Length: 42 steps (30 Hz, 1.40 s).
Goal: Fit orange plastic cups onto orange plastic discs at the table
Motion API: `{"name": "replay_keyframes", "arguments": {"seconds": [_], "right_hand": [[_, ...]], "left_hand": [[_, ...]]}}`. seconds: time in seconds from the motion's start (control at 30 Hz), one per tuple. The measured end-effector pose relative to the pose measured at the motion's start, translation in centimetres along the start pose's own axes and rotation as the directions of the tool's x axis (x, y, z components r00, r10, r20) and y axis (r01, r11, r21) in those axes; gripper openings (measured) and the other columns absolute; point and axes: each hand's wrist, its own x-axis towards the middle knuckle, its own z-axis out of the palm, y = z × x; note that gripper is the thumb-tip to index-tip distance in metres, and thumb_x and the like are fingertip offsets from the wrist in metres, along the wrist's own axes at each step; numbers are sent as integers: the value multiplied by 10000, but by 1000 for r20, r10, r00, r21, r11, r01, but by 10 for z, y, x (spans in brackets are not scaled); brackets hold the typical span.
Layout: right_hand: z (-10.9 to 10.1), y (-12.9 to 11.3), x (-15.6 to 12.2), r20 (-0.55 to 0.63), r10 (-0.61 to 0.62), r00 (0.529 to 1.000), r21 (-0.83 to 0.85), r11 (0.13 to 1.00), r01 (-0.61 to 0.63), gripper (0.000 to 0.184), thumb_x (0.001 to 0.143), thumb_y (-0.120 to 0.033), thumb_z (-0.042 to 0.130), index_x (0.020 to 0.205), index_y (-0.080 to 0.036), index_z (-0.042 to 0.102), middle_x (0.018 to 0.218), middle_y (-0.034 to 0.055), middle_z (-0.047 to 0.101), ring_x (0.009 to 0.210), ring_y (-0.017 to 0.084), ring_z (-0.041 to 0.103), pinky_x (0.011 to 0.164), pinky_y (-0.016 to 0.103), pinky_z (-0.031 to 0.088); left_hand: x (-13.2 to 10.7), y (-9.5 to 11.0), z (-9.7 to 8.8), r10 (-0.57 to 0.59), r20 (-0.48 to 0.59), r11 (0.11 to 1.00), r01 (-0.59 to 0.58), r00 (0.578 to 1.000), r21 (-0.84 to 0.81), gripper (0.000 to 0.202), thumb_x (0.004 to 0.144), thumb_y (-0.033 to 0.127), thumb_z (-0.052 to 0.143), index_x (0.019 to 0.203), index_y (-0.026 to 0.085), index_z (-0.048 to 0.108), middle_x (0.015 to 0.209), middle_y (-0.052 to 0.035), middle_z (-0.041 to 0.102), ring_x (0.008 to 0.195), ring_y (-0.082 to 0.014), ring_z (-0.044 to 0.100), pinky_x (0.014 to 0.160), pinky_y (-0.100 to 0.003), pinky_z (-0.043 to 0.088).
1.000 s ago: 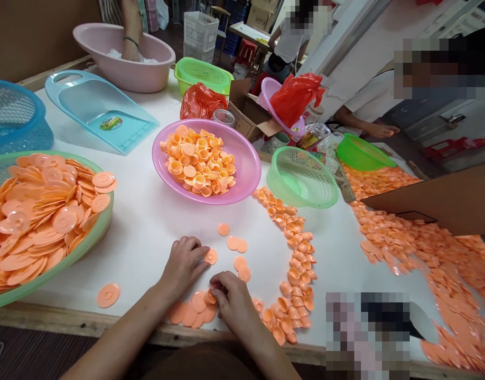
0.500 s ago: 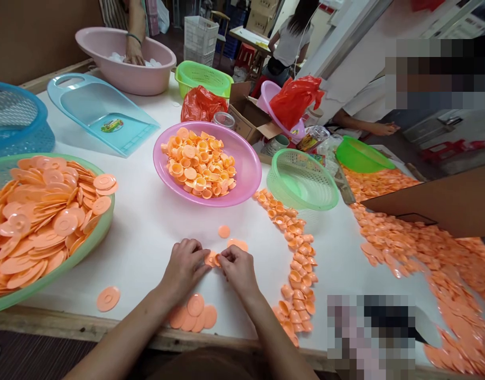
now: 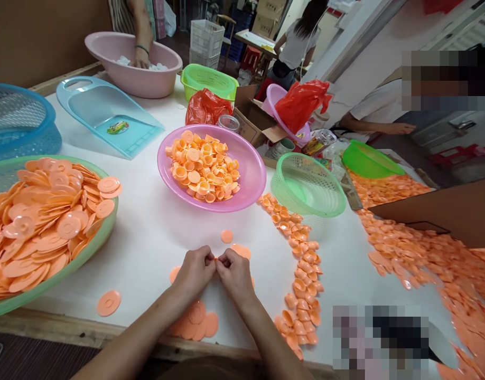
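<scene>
The left hand (image 3: 198, 270) and right hand (image 3: 233, 274) meet above the tabletop (image 3: 147, 237), fingers curled and thumbs pinched together on a small orange plastic piece (image 3: 216, 259), largely hidden by the fingertips. Beneath the left forearm lie overlapping smooth, flat discs (image 3: 197, 312); to the right, glossy, hollow cups (image 3: 301, 274) form a curved band. A pink round basin (image 3: 253, 177) contains heaped cup-shaped pieces (image 3: 205, 169). At left, a pale-green basket (image 3: 102, 244) bears a mound of ring-marked discs (image 3: 48, 221); a translucent green perforated colander (image 3: 308, 184) stands beyond the band. The tabletop is white and matte, edged in raw wood (image 3: 68, 325). Behind stand a translucent blue scoop (image 3: 102, 111) and a pale-pink tub (image 3: 159, 82), into which another person's hand (image 3: 139, 57) reaches. A white slatted crate (image 3: 206, 39) stands on the dark floor.
</scene>
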Motion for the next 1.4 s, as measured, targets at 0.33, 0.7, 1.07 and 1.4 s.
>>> {"name": "replay_keyframes", "arguments": {"seconds": [0.33,0.7,1.07,1.4], "right_hand": [[9,3,-15,-16,-92,996,-23,996,91,149,771,-230,528,624,-212,511,573,-9,607,537,138,551,529,243,410],[-102,-107,47,-378,-323,868,242,870,429,247,820,-337,634,994,-165,668,784,14,671,635,126,615,576,260,520],[-5,13,-50,261,-299,918,-57,944,324,279,798,-61,552,989,-218,680,920,22,580,741,133,577,694,260,475],[-88,41,-80,249,-86,965,-281,947,157,167,847,-157,497,876,-214,652,912,53,621,858,201,601,743,308,462]], "left_hand": [[-13,-9,11,39,-86,986,-52,996,-159,168,793,268,511,680,184,604,615,0,614,564,-119,532,547,-228,411],[-97,-52,-109,-31,254,985,-14,967,173,176,782,290,587,705,195,713,619,16,657,604,-124,570,572,-208,381],[-48,-41,-53,249,18,927,-244,968,286,193,839,256,508,916,222,682,801,-13,651,712,-142,595,687,-252,438],[-91,-81,-115,-159,-116,798,197,980,570,141,780,349,553,763,216,509,742,8,575,722,-182,561,660,-279,383]]}}
